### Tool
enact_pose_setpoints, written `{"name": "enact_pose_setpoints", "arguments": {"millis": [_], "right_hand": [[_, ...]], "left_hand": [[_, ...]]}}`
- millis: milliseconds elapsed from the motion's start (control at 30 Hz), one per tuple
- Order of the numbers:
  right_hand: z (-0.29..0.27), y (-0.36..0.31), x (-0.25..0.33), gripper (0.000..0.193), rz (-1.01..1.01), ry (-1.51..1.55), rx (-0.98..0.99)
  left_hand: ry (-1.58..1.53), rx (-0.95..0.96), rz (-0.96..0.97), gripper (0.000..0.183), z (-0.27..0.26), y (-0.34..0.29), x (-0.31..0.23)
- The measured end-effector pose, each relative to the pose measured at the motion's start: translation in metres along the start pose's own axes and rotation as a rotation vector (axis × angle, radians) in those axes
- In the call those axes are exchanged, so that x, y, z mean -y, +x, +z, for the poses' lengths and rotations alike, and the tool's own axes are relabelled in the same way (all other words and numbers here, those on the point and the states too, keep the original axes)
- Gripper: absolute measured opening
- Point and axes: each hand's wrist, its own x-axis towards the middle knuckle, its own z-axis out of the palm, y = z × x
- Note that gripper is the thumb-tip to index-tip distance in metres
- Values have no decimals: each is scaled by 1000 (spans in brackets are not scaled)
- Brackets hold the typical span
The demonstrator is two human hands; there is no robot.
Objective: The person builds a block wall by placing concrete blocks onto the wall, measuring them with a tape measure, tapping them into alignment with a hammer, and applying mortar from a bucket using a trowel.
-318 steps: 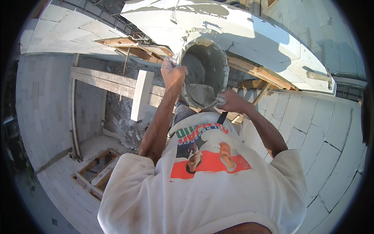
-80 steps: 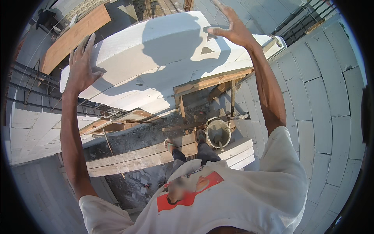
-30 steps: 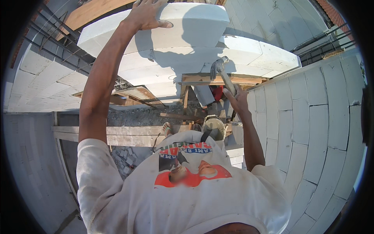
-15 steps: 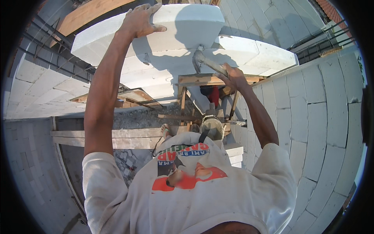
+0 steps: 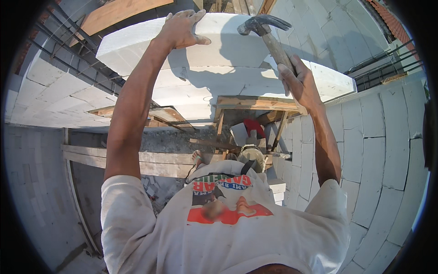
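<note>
A long white aerated concrete block [image 5: 200, 57] lies on top of a wall of similar white blocks [image 5: 182, 93]. My left hand [image 5: 185, 29] rests on its upper edge, fingers spread and thumb over the near face. In my right hand [image 5: 301, 84] is a claw hammer [image 5: 275, 48], gripped round its worn, pale handle. The dark hammer head is raised by the block's right end, apart from it as far as I can see. Shadows of my head and arms fall across the near face.
Steel reinforcing bars [image 5: 75, 59] stick out at the left, beside a plywood sheet [image 5: 121, 16]. Below the wall is a timber frame [image 5: 255, 102]. A block wall [image 5: 351, 150] rises on the right. Wooden planks [image 5: 114, 157] run across lower down, above rubble.
The hammer has gone up and to the right, from low against the block's near face to above its right end. My left hand stays on the block; the view has shifted slightly.
</note>
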Motion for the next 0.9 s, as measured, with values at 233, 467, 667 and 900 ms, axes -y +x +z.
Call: {"name": "enact_pose_setpoints", "arguments": {"millis": [233,467,667,900], "right_hand": [[-12,62,64,54,-232,-253,-273],[-4,96,58,50,-286,-618,24],[9,99,34,54,-231,-638,4],[21,63,72,52,-66,-421,31]], "left_hand": [[-108,-36,-33,117,-1,5,0],[-87,-6,-51,120,0,2,0],[-107,30,-59,120,-18,2,-13],[-201,-845,-164,93,13,-114,28]]}}
